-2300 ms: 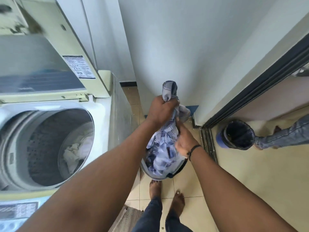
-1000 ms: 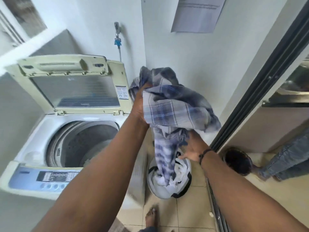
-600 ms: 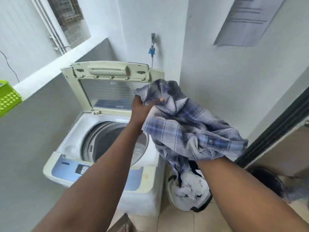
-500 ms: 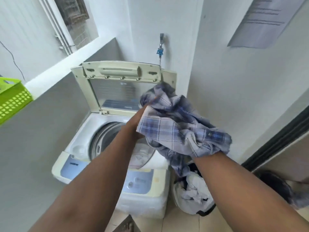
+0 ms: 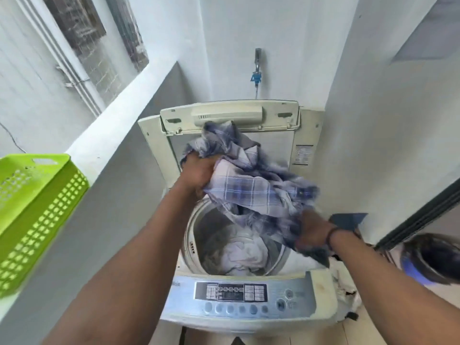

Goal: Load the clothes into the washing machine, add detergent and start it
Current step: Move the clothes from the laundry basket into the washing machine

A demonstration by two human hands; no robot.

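Observation:
A top-loading washing machine (image 5: 245, 298) stands in front of me with its lid (image 5: 230, 115) raised. White clothes (image 5: 242, 253) lie inside the drum. A blue plaid shirt (image 5: 251, 188) hangs bunched over the drum opening. My left hand (image 5: 199, 170) grips its upper left part and my right hand (image 5: 312, 232) grips its lower right part. The laundry bag (image 5: 347, 287) with white clothes shows partly on the floor, right of the machine. No detergent is in sight.
A green perforated basket (image 5: 32, 207) sits on the ledge at the left. A tap (image 5: 257, 68) is on the wall behind the machine. A dark round bin (image 5: 434, 257) stands at the right by the sliding door track (image 5: 418, 217).
Both hands lifted the plaid shirt out of the laundry bag on the floor and carried it left, over the open drum. My view turned to face the machine.

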